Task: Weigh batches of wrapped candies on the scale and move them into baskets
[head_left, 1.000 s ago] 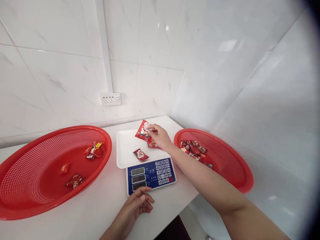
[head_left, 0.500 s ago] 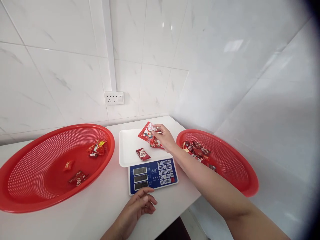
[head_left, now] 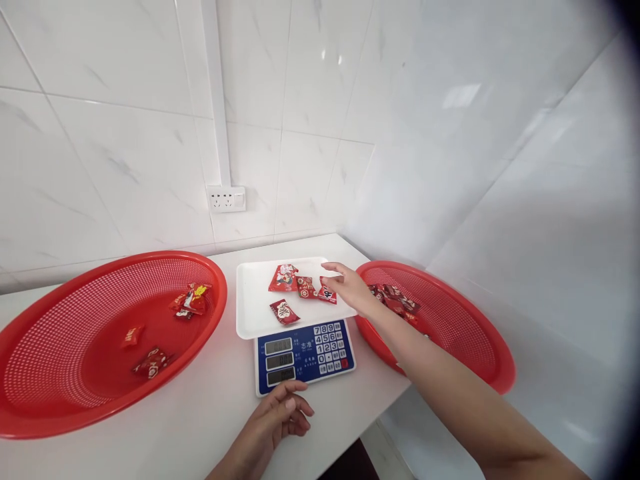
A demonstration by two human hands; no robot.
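Observation:
A blue-and-white digital scale carries a white tray with several small red snack packets on it. One bright red packet is toward the back, a patterned one lies beside it, and a dark red one is nearer the front. My right hand hovers at the tray's right side, fingers apart and holding nothing, its thumb close to another red packet. My left hand rests in front of the scale, empty, with its fingers loosely bent and spread.
To the left stands a large red mesh basket with several packets in it. Another red basket, holding a pile of packets, is on the right near the wall, partly behind my right forearm. A socket is on the tiled wall.
My right hand has let go of the bright red packet, which now lies on the tray, and has drawn back to the right. My left hand has stayed nearly still.

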